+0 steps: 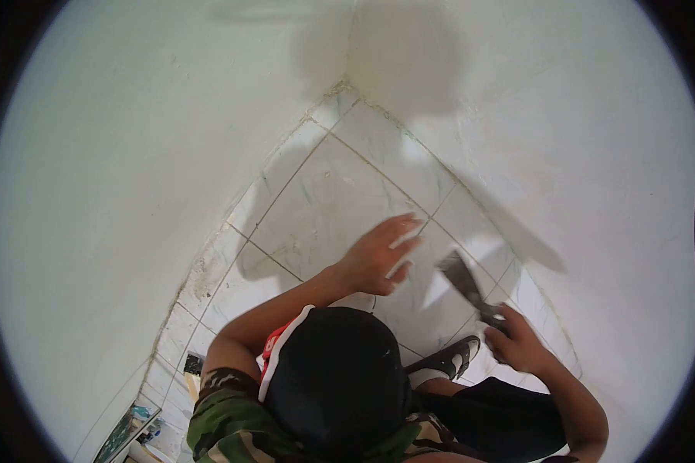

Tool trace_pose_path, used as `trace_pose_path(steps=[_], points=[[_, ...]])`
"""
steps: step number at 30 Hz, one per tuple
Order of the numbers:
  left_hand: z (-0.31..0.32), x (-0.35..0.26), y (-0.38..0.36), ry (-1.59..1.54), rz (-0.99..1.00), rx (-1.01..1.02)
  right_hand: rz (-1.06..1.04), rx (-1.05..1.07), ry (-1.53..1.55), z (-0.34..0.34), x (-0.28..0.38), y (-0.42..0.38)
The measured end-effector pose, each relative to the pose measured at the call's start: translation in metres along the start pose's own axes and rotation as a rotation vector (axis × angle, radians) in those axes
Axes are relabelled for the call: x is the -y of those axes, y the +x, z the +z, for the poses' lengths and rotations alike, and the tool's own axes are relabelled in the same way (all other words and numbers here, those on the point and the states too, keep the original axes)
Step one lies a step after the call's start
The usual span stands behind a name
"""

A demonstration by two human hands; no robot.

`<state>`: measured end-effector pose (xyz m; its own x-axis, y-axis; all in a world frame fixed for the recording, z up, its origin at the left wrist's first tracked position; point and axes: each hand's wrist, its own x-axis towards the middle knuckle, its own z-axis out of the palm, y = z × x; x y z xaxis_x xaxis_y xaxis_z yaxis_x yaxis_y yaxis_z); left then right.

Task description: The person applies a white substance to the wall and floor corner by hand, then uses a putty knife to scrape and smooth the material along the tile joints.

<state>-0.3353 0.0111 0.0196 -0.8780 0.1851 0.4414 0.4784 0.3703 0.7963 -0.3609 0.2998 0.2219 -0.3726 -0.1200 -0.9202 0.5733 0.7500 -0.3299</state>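
Observation:
My right hand (520, 345) grips the handle of a metal scraper (462, 279), whose flat blade points up and left over the white floor tiles (324, 208). My left hand (378, 258) hovers over the tiles just left of the blade, fingers spread and holding nothing. The left hand is blurred. A black cap (336, 374) and a camouflage sleeve (228, 413) fill the lower middle of the view.
Two white walls (116, 170) meet in a corner at the top, closing in the tiled floor. A black and white shoe (446, 359) rests on the tiles below the scraper. Small items (131, 432) lie by the left wall at the bottom.

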Motion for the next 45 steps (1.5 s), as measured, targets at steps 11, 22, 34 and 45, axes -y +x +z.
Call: trace_pose_path(steps=[11, 22, 34, 45], points=[[0.006, 0.066, -0.068, 0.313, -0.140, 0.042, 0.049, 0.276, 0.788, 0.137, 0.050, 0.180], [0.007, 0.083, -0.050, 0.461, -0.340, -0.194, 0.068, 0.184, 0.957, 0.153, 0.111, 0.187], [-0.001, 0.098, -0.044, 0.565, -0.272, -0.296, 0.035, 0.193, 0.935, 0.162, 0.108, 0.203], [-0.017, 0.096, -0.048, 0.573, -0.369, -0.252, -0.071, 0.302, 1.033, 0.173, 0.120, 0.219]])
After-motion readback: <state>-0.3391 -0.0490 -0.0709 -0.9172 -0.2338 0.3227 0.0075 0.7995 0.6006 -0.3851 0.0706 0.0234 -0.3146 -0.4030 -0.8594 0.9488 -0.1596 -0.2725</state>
